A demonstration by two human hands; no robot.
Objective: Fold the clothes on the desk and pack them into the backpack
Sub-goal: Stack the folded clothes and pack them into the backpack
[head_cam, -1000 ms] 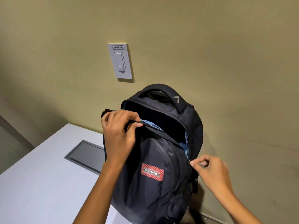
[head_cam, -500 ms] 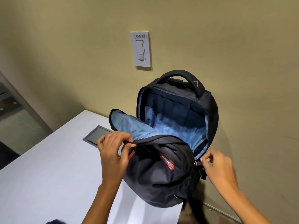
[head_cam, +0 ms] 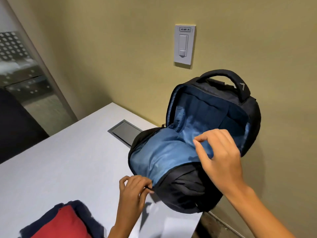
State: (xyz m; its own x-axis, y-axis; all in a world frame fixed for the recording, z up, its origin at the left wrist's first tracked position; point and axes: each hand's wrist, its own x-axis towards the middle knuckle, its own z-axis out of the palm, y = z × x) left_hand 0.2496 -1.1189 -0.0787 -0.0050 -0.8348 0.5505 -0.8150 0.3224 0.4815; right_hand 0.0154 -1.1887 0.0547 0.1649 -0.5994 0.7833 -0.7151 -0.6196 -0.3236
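head view. a black backpack (head_cam: 185, 191) with blue lining stands at the far right corner of a white desk (head_cam: 60, 169), its back against the olive wall (head_cam: 103, 48) and its carry handle (head_cam: 223, 77) uppermost. the main compartment is unzipped wide: the front panel hangs forward and down, showing the lining inside. the left hand (head_cam: 133, 191) is closed in a pinch on the lower left edge of that front panel, at the zip line, thumb and fingertips meeting on the black rim. the right hand (head_cam: 221, 157) hangs over the opening, fingers loosely curled, thumb and forefinger apart, nothing between them; whether the fingertips touch the lining cannot be told. clothes (head_cam: 63, 222), a red piece lying on a dark blue one, sit at the near left edge of the desk, well apart from the backpack and partly cut off by the frame. a grey hatch (head_cam: 125, 133) is set into the desk just left of the backpack. a light switch (head_cam: 185, 44) is on the wall above.
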